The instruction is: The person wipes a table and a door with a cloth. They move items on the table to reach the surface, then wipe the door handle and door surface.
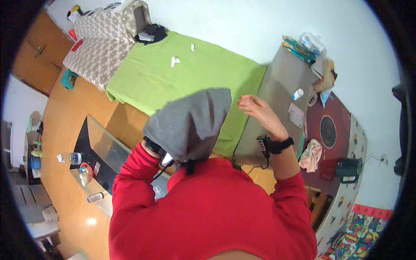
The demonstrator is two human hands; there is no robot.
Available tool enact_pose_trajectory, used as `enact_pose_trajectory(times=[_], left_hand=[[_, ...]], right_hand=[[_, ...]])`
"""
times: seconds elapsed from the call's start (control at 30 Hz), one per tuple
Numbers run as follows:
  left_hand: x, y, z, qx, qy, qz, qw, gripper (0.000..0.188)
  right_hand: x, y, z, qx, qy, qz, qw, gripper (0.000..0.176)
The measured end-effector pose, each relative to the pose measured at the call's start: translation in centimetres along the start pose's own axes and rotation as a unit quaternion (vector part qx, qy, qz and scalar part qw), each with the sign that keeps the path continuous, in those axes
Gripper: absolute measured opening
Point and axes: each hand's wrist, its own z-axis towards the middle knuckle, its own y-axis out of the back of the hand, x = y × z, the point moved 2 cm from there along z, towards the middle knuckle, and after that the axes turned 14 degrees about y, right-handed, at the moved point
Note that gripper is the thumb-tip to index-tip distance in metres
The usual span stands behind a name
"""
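A piece of grey cloth, perhaps a garment, is raised in front of my red sweater, its folds hanging down towards my waist. My left hand is hidden by this cloth; only the wrist with a black band shows at its left edge, so the grip cannot be seen. To the right of the cloth, my right hand is raised, slightly blurred and apart from it. Its fingers are loosely bent, with nothing visible in them. A black strap carrying a small device circles the right wrist.
A green cover on a seat or bed lies ahead, beside a patterned sofa. On the grey surface at right stands a white bottle. A low glass-topped table at left holds a red basket and a jar.
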Motion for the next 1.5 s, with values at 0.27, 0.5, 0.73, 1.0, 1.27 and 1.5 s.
enact_pose_trajectory(times=[0.27,0.5,0.73,1.0,1.27,1.5], left_hand=[[-1.5,1.9,-0.3,-0.055,-0.008,0.012,0.998,0.031],[-1.2,3.1,-2.5,-0.091,0.001,0.044,0.995,0.032],[0.3,8.5,-3.0,-0.207,0.001,0.033,0.978,0.032],[3.4,11.3,-1.4,-0.057,-0.080,-0.209,0.973,0.047],[4.6,8.8,2.4,-0.276,-0.188,-0.072,0.940,0.033],[4.1,7.9,3.6,-0.380,-0.224,-0.035,0.897,0.029]], right_hand=[[1.6,-4.7,2.0,0.063,0.111,0.075,0.989,0.059],[4.4,-4.6,1.9,0.109,0.090,0.111,0.984,0.060],[3.7,-3.1,2.6,-0.024,0.111,0.252,0.961,0.019],[3.1,-2.2,2.6,-0.167,0.103,0.298,0.934,0.019],[4.4,-2.4,2.4,-0.208,0.114,0.310,0.921,0.024],[4.0,-2.7,1.8,-0.204,0.117,0.331,0.914,0.022]])
